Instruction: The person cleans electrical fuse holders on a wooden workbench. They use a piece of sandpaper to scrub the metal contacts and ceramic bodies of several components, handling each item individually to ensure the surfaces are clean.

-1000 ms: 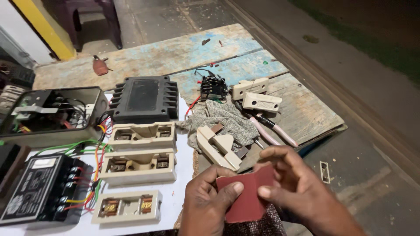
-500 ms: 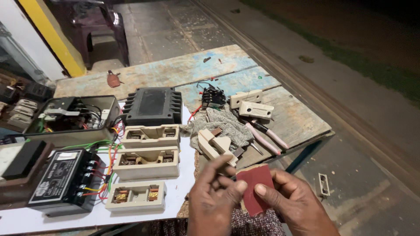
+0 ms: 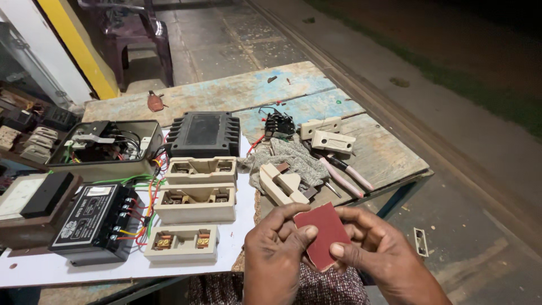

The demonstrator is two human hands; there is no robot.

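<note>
The hands have drawn nearer the camera since half a second ago, and now the left hand [image 3: 275, 254] and right hand [image 3: 377, 254] pinch a reddish-brown sandpaper piece [image 3: 323, 234] between thumbs and fingers, just below the cream fuse carrier [image 3: 280, 184] on the workbench [image 3: 389, 155].

Weathered wooden table [image 3: 389, 158], concrete floor [image 3: 226, 39]

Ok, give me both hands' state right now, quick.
Left hand: closed on the red sandpaper piece, thumb on its face.
Right hand: pinching the same piece at its lower edge.
</note>
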